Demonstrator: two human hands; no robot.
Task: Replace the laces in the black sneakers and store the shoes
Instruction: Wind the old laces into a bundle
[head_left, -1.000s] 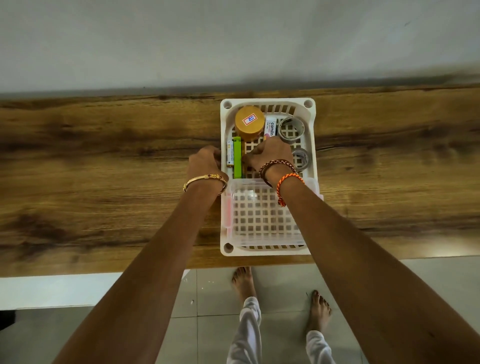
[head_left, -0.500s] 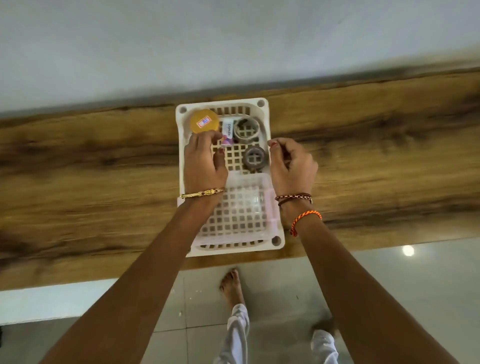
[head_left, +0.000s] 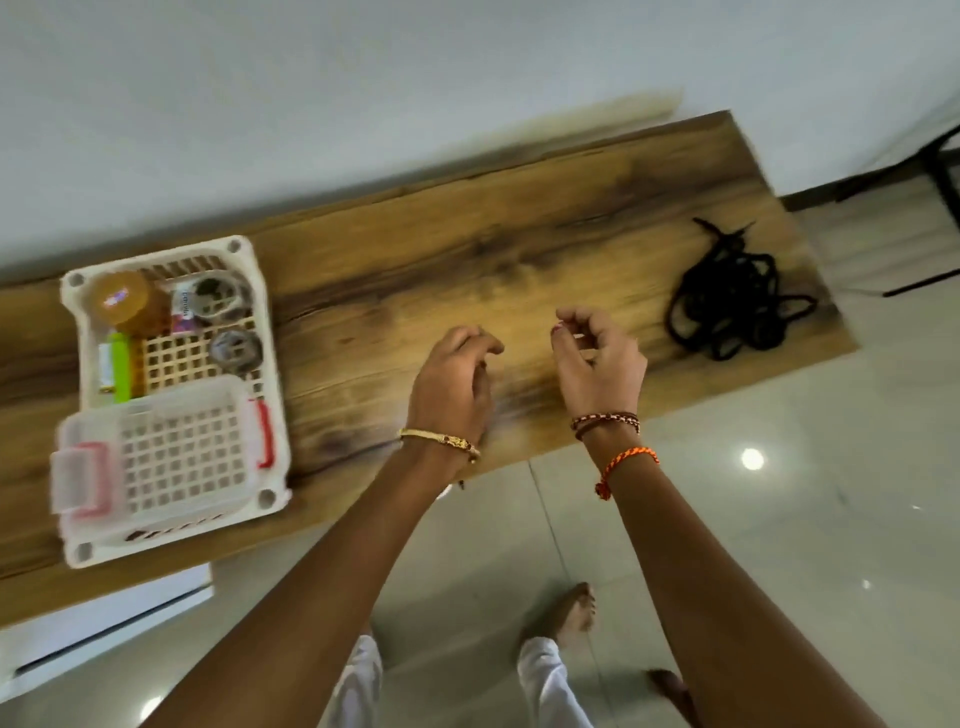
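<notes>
A tangled heap of black laces (head_left: 737, 306) lies near the right end of the wooden tabletop (head_left: 467, 249). My left hand (head_left: 452, 384) and my right hand (head_left: 597, 358) hover over the middle of the table, fingers loosely curled, holding nothing. Both hands are left of the laces and apart from them. No sneakers are in view.
A white plastic basket (head_left: 270, 364) sits on the table at the left, holding an orange-lidded jar (head_left: 122, 301), tape rolls (head_left: 221, 301), a green item (head_left: 120, 366) and a clear lidded box (head_left: 156, 457). Tiled floor and my feet lie below the table's front edge.
Both hands left the basket and moved right over the bare tabletop. The view swung right, so the basket now sits at the left and the black laces came into sight.
</notes>
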